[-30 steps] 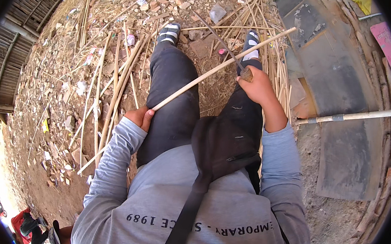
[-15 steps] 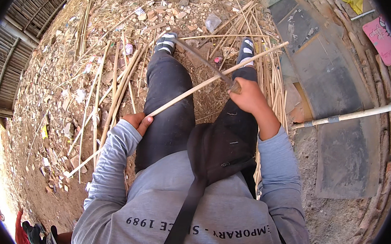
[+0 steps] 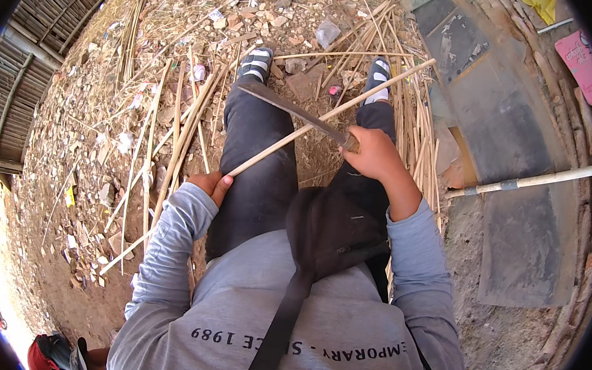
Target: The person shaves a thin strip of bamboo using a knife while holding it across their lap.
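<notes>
My left hand (image 3: 211, 184) is closed round a long pale bamboo strip (image 3: 278, 144), its thumb lying along the top. The strip slants across my thighs, from low beside my left sleeve up to the far right by my right foot. In my right hand (image 3: 375, 151) is the handle of a machete (image 3: 291, 109). Its long dark blade points to the far left and crosses the strip between my knees, close to the handle. Whether the edge bites into the strip cannot be made out.
Loose bamboo strips (image 3: 187, 131) lie left of my legs, and more strips (image 3: 420, 153) on the right. Stones and litter cover the ground. At the right are dark flat sheets (image 3: 528, 245), a pale pole (image 3: 554, 175) and a pink board (image 3: 581, 66). A slatted wall (image 3: 12, 86) stands far left.
The machete has swung toward me; its blade now crosses the strip nearer to my left hand, and my right hand has come slightly closer. My left hand keeps its hold on the strip.
</notes>
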`<state>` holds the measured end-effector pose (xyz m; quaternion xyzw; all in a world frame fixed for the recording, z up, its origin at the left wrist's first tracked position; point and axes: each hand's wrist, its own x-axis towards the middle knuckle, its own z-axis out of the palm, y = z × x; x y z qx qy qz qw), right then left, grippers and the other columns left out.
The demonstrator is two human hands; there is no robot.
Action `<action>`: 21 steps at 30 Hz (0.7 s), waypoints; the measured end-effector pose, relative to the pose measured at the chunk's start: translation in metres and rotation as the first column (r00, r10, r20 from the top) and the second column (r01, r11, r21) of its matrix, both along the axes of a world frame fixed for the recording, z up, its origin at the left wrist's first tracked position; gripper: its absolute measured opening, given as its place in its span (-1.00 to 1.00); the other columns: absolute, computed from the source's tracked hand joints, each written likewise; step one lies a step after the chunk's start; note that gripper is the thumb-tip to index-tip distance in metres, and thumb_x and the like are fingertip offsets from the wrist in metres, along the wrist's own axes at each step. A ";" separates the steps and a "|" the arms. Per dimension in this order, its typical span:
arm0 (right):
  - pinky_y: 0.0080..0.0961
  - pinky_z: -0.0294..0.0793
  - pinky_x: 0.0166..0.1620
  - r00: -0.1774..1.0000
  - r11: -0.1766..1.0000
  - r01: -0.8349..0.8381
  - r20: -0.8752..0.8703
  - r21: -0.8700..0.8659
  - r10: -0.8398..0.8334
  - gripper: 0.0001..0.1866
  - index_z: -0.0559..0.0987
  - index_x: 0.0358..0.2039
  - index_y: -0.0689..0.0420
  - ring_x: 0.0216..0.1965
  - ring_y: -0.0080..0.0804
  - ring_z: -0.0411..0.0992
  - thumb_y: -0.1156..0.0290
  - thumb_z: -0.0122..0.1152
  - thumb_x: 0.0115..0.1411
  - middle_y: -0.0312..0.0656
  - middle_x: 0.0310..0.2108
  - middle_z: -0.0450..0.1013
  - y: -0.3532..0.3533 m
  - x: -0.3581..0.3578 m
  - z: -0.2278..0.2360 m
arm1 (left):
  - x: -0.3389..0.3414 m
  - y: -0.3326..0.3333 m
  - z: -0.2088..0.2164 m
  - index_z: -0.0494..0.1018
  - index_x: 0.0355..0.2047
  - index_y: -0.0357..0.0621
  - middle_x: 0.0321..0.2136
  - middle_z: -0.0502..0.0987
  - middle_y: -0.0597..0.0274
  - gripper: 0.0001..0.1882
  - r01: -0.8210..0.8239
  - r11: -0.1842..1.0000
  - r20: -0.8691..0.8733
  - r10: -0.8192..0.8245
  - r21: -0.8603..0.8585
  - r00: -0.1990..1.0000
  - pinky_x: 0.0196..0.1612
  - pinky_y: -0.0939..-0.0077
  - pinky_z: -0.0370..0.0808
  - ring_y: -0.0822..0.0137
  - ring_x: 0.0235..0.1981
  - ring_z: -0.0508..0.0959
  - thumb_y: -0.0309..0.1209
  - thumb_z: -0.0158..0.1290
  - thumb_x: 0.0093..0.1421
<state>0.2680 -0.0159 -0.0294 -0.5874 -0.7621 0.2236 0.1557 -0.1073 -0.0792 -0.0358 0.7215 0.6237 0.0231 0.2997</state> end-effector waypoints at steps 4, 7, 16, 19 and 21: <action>-0.10 0.48 -0.21 0.971 0.982 0.189 -0.146 -0.015 -0.189 -0.63 0.57 -0.28 0.24 -0.30 0.13 0.55 0.19 0.38 0.07 0.12 -0.44 0.53 0.026 0.031 -0.019 | 0.005 -0.001 0.007 0.54 -0.21 -0.36 -0.47 0.57 -0.24 -0.38 -0.036 0.999 0.086 0.038 -0.022 0.996 -0.19 0.09 0.48 -0.21 -0.35 0.58 0.04 -0.21 0.47; -0.08 0.48 -0.20 0.972 0.981 0.191 -0.141 0.012 -0.188 -0.65 0.57 -0.29 0.22 -0.30 0.16 0.54 0.20 0.38 0.07 0.15 -0.44 0.53 0.025 0.020 -0.008 | -0.003 0.003 -0.003 0.54 -0.20 -0.37 -0.46 0.57 -0.25 -0.35 -0.034 0.998 0.072 0.037 -0.047 0.997 -0.18 0.11 0.49 -0.19 -0.34 0.60 0.06 -0.24 0.47; -0.16 0.49 -0.20 0.969 0.979 0.203 -0.146 0.006 -0.200 -0.59 0.60 -0.20 0.23 -0.28 0.08 0.56 0.17 0.39 0.06 0.10 -0.38 0.57 0.040 0.038 -0.016 | -0.002 0.009 0.001 0.54 -0.10 -0.40 -0.40 0.64 -0.14 -0.27 -0.098 0.987 0.222 0.125 -0.128 0.967 -0.12 0.23 0.50 0.02 -0.28 0.65 0.14 -0.26 0.46; -0.13 0.50 -0.16 0.982 0.983 0.160 -0.087 -0.087 -0.167 -0.61 0.60 -0.21 0.21 -0.23 0.11 0.56 0.19 0.37 0.06 0.11 -0.36 0.57 0.033 0.022 0.000 | -0.004 0.013 0.000 0.55 -0.13 -0.37 -0.41 0.62 -0.21 -0.29 -0.100 0.990 0.043 0.104 -0.096 0.994 -0.14 0.16 0.51 -0.10 -0.28 0.64 0.12 -0.27 0.47; -0.07 0.49 -0.15 1.000 0.995 0.006 0.014 -0.104 -0.004 -0.64 0.59 -0.23 0.22 -0.22 0.16 0.54 0.21 0.36 0.06 0.15 -0.34 0.56 0.016 0.001 0.010 | -0.004 0.013 -0.002 0.55 -0.16 -0.35 -0.42 0.61 -0.24 -0.32 -0.075 0.994 -0.077 0.069 -0.075 0.995 -0.15 0.11 0.51 -0.17 -0.28 0.63 0.10 -0.27 0.47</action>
